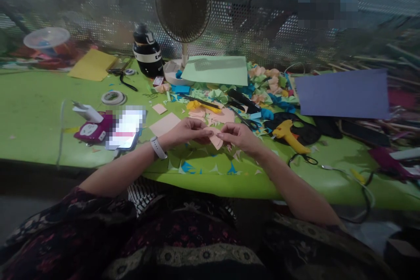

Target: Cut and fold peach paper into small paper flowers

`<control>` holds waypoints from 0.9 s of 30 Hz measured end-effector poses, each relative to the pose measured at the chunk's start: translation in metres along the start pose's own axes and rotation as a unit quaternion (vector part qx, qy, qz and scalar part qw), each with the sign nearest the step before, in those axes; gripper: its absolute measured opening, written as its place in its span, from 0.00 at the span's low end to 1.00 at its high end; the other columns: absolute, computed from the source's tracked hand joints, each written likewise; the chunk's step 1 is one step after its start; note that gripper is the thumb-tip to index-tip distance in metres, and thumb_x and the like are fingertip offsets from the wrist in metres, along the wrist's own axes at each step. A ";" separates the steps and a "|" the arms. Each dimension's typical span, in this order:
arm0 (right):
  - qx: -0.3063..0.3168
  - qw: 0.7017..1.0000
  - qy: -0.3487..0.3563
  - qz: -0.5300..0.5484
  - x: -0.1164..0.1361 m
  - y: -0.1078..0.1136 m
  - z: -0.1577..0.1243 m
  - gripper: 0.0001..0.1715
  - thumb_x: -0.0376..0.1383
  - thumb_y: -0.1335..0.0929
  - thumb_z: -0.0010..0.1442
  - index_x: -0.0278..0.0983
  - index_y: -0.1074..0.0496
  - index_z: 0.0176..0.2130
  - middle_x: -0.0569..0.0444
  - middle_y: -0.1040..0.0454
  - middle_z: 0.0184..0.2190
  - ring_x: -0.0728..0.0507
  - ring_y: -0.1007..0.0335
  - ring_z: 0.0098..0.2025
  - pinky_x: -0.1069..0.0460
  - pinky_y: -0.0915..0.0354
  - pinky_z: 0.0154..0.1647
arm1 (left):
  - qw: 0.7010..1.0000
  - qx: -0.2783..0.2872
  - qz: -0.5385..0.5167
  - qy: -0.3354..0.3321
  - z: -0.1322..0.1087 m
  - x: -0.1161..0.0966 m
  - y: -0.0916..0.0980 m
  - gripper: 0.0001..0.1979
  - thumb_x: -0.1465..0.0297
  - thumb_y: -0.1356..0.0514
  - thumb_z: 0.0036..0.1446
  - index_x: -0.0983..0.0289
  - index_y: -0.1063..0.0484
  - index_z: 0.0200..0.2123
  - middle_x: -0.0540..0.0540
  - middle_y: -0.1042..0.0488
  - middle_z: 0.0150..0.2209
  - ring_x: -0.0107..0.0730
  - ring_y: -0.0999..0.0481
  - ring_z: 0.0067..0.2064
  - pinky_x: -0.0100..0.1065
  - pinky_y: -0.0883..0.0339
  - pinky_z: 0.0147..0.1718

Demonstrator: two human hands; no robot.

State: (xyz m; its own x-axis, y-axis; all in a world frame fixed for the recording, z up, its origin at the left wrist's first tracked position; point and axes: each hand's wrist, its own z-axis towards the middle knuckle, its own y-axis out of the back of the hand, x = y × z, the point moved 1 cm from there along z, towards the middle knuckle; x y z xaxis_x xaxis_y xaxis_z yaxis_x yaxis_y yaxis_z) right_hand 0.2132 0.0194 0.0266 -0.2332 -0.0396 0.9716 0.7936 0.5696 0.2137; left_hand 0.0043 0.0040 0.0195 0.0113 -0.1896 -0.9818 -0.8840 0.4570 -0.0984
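Note:
My left hand (188, 132) and my right hand (238, 134) meet over the near part of the green table (39, 109). Both pinch a small peach-coloured piece of paper (215, 140) between their fingertips. A white watch band sits on my left wrist. More peach paper squares (165, 124) lie just left of my hands, and paper scraps (197, 166) cover the table edge below them.
A phone (126, 130) and a purple charger lie to the left. A yellow glue gun (288, 134), black scissors (244, 119), paper flowers (264, 79), a purple sheet (343, 94), a green sheet (216, 70), a desk fan (183, 4), a black bottle (147, 52) and tape rolls (113, 97) crowd the table.

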 end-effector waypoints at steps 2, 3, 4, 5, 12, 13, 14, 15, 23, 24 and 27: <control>-0.025 1.000 0.003 0.007 -0.001 -0.001 0.001 0.21 0.50 0.25 0.51 0.36 0.31 0.27 0.60 0.31 0.17 0.53 0.40 0.17 0.55 0.43 0.19 | 1.000 0.000 -0.008 0.009 0.000 0.000 0.000 0.16 0.60 0.30 0.52 0.68 0.25 0.31 0.57 0.19 0.31 0.28 0.19 0.33 0.29 0.25 0.36; -0.038 0.999 0.004 0.012 -0.002 -0.002 0.001 0.22 0.50 0.25 0.50 0.36 0.31 0.27 0.60 0.31 0.17 0.53 0.40 0.17 0.55 0.43 0.19 | 1.000 0.005 -0.010 0.018 0.000 0.001 0.000 0.16 0.59 0.31 0.53 0.68 0.25 0.31 0.58 0.18 0.32 0.29 0.19 0.33 0.29 0.25 0.36; -0.050 0.999 0.005 0.016 -0.003 -0.002 0.002 0.22 0.51 0.25 0.50 0.37 0.31 0.27 0.60 0.31 0.17 0.53 0.40 0.18 0.55 0.42 0.20 | 0.999 0.012 -0.011 0.028 0.000 0.001 0.000 0.17 0.59 0.31 0.53 0.68 0.25 0.31 0.59 0.18 0.33 0.29 0.19 0.34 0.30 0.25 0.35; -0.059 0.998 0.005 0.018 -0.004 -0.002 0.002 0.22 0.51 0.25 0.50 0.37 0.31 0.27 0.60 0.31 0.17 0.52 0.39 0.18 0.55 0.42 0.20 | 0.999 0.020 -0.011 0.035 0.000 0.002 0.000 0.17 0.59 0.31 0.52 0.68 0.25 0.31 0.59 0.18 0.33 0.29 0.19 0.33 0.30 0.25 0.35; -0.071 0.997 0.007 0.009 -0.008 -0.005 0.003 0.23 0.52 0.25 0.49 0.37 0.31 0.27 0.61 0.32 0.17 0.53 0.40 0.17 0.55 0.43 0.19 | 0.999 0.020 0.002 0.032 0.001 0.006 -0.001 0.16 0.59 0.31 0.53 0.68 0.25 0.31 0.58 0.19 0.32 0.29 0.19 0.33 0.31 0.25 0.34; -0.069 0.998 0.008 0.009 -0.007 -0.005 0.003 0.23 0.52 0.25 0.49 0.37 0.31 0.27 0.61 0.32 0.17 0.53 0.40 0.18 0.55 0.43 0.19 | 0.999 0.020 0.003 0.029 0.001 0.006 -0.001 0.16 0.59 0.31 0.53 0.68 0.25 0.31 0.58 0.19 0.33 0.30 0.19 0.33 0.32 0.25 0.35; -0.066 0.998 0.007 0.008 -0.007 -0.005 0.003 0.23 0.52 0.25 0.49 0.36 0.31 0.27 0.60 0.33 0.17 0.53 0.40 0.18 0.55 0.43 0.19 | 0.999 0.022 0.003 0.026 0.001 0.006 -0.001 0.17 0.58 0.32 0.53 0.68 0.25 0.31 0.58 0.19 0.32 0.30 0.19 0.33 0.32 0.25 0.35; -0.063 0.998 0.006 0.008 -0.007 -0.006 0.003 0.23 0.52 0.25 0.50 0.36 0.31 0.27 0.60 0.33 0.17 0.53 0.40 0.18 0.55 0.43 0.19 | 0.999 0.024 0.002 0.023 0.001 0.006 -0.001 0.17 0.58 0.32 0.53 0.68 0.25 0.31 0.58 0.19 0.32 0.30 0.19 0.33 0.32 0.25 0.35; -0.058 0.998 0.007 -0.002 -0.009 -0.006 0.003 0.23 0.52 0.26 0.51 0.36 0.31 0.27 0.59 0.31 0.17 0.52 0.39 0.18 0.55 0.43 0.20 | 0.999 0.038 -0.006 0.035 0.000 0.002 -0.003 0.18 0.58 0.31 0.52 0.68 0.26 0.29 0.58 0.19 0.31 0.28 0.20 0.32 0.32 0.25 0.37; -0.056 0.998 0.006 -0.004 -0.009 -0.006 0.002 0.23 0.53 0.26 0.51 0.36 0.31 0.27 0.59 0.31 0.17 0.52 0.39 0.18 0.55 0.43 0.20 | 0.999 0.038 -0.008 0.035 0.000 0.001 -0.003 0.18 0.58 0.30 0.52 0.68 0.26 0.29 0.58 0.19 0.31 0.28 0.20 0.32 0.32 0.25 0.37; -0.052 0.999 0.006 -0.005 -0.010 -0.006 0.003 0.24 0.53 0.27 0.51 0.36 0.31 0.27 0.59 0.31 0.17 0.52 0.39 0.18 0.55 0.43 0.20 | 0.999 0.035 -0.008 0.035 -0.001 0.001 -0.003 0.18 0.58 0.30 0.51 0.68 0.26 0.28 0.58 0.19 0.31 0.28 0.19 0.31 0.31 0.25 0.35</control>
State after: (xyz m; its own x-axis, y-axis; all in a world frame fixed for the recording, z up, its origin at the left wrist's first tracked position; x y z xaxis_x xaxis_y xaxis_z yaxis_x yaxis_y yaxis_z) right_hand 0.2093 0.0185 0.0158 -0.2343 -0.0553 0.9706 0.8455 0.4811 0.2315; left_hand 0.0065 0.0020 0.0184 -0.0101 -0.2567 -0.9664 -0.8490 0.5128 -0.1273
